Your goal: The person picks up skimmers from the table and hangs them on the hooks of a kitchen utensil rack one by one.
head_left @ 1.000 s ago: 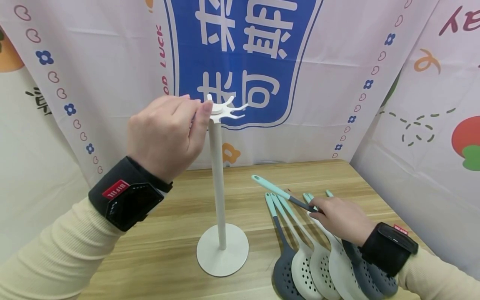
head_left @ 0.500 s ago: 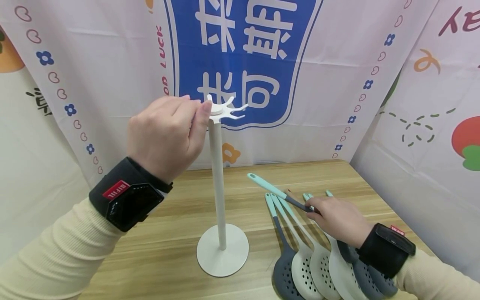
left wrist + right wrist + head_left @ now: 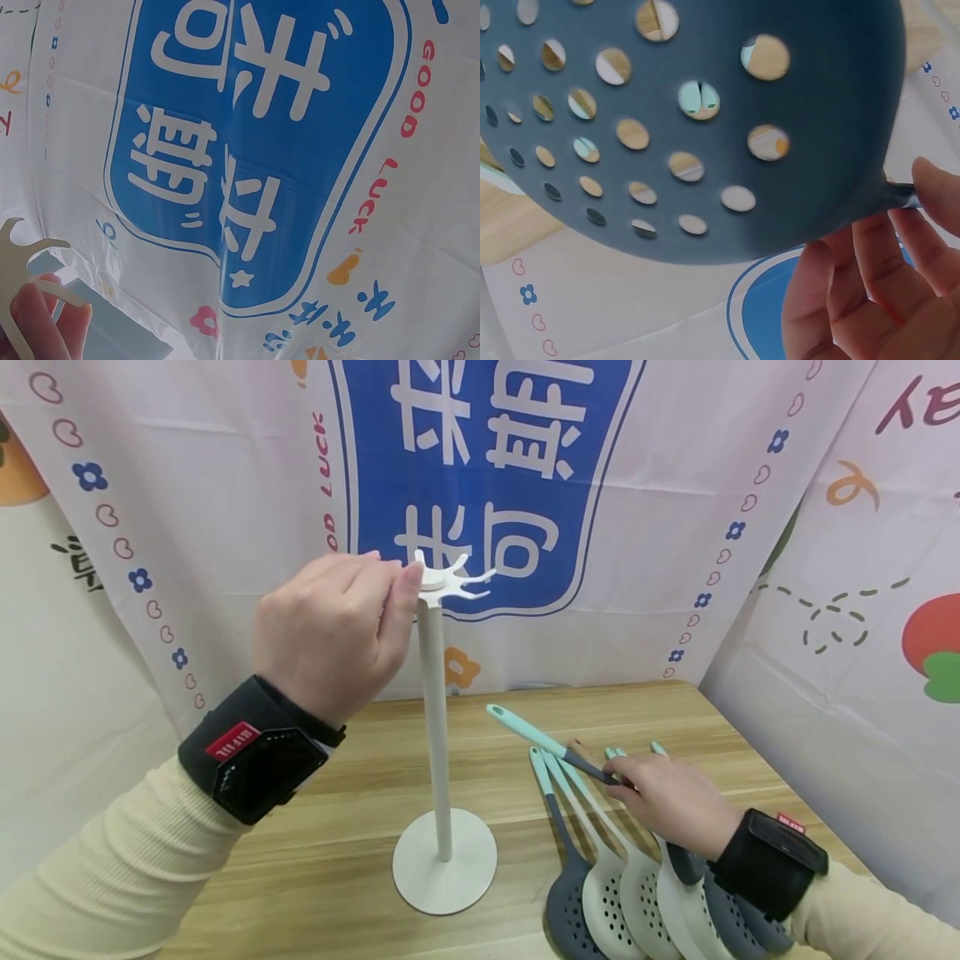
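Observation:
My left hand point(image 3: 333, 627) pinches the hooked top of a white utensil stand point(image 3: 435, 718), which stands upright on its round base. In the left wrist view, fingertips point(image 3: 37, 319) lie against the pale hooks point(image 3: 37, 246). My right hand point(image 3: 671, 797) holds a dark grey skimmer point(image 3: 528, 731) by its neck, its mint handle end pointing up and left. The skimmer's perforated head point(image 3: 825, 97) fills much of the right wrist view. Beneath this hand, several grey and white skimmers point(image 3: 603, 893) lie fanned out, partly hidden by the hand and wristband.
Everything rests on a wood-grain table point(image 3: 315, 835). A white printed cloth point(image 3: 247, 468) with a blue panel hangs behind it, and another printed cloth point(image 3: 847, 552) borders the right side. The skimmers lie to the right of the stand's base.
My right hand has moved slightly left with the skimmer, its handle tip shifting left and a little up towards the stand. The left hand and the stand have stayed put.

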`<action>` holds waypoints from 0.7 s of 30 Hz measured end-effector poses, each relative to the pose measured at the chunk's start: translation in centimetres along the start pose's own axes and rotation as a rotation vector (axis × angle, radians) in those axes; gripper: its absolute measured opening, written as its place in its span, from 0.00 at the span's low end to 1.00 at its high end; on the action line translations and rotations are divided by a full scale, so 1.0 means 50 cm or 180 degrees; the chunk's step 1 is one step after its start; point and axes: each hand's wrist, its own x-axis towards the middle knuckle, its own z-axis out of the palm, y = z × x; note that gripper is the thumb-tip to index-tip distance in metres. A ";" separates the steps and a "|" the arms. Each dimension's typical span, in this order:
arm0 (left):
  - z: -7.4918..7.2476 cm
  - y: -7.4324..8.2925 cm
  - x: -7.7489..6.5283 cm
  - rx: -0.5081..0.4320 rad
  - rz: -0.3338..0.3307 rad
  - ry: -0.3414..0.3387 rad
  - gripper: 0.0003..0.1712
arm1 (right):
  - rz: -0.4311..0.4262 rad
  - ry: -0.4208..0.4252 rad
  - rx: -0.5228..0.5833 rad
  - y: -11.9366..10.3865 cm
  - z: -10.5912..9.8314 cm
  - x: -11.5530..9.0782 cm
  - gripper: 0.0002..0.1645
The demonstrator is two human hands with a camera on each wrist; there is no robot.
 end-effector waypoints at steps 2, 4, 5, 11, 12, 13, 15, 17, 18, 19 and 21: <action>0.000 0.000 0.000 0.0000 -0.0003 -0.0001 0.28 | -0.0024 0.0022 -0.0015 -0.003 -0.001 0.000 0.07; -0.001 0.000 0.000 0.0001 -0.0006 0.0004 0.28 | -0.0051 0.0052 -0.0014 -0.006 -0.002 0.001 0.06; -0.001 0.000 0.000 0.0000 -0.0006 0.0009 0.28 | -0.0070 0.0077 -0.0018 -0.007 -0.002 0.001 0.06; -0.001 0.000 0.001 -0.0006 -0.0003 0.0018 0.28 | -0.0167 0.0250 0.0042 -0.012 -0.004 0.001 0.06; -0.001 0.000 0.000 -0.0008 -0.0002 0.0016 0.28 | -0.0168 0.0265 0.0062 -0.013 -0.005 0.001 0.07; -0.001 0.000 0.000 -0.0013 0.0000 0.0012 0.28 | -0.0168 0.0280 0.0085 -0.014 -0.006 0.002 0.07; -0.001 0.000 -0.001 -0.0023 0.0002 0.0005 0.28 | -0.0160 0.0290 0.0129 -0.016 -0.007 0.004 0.08; -0.001 0.000 -0.001 -0.0028 0.0003 0.0001 0.27 | -0.0143 0.0289 0.0156 -0.019 -0.009 0.005 0.09; -0.001 0.000 -0.001 -0.0028 0.0002 -0.0001 0.27 | -0.0138 0.0287 0.0163 -0.020 -0.009 0.006 0.09; -0.001 0.000 -0.001 -0.0029 0.0002 -0.0004 0.27 | -0.0136 0.0287 0.0173 -0.021 -0.010 0.007 0.09; -0.001 0.000 -0.001 -0.0030 -0.0003 -0.0007 0.27 | -0.0133 0.0282 0.0192 -0.024 -0.010 0.008 0.10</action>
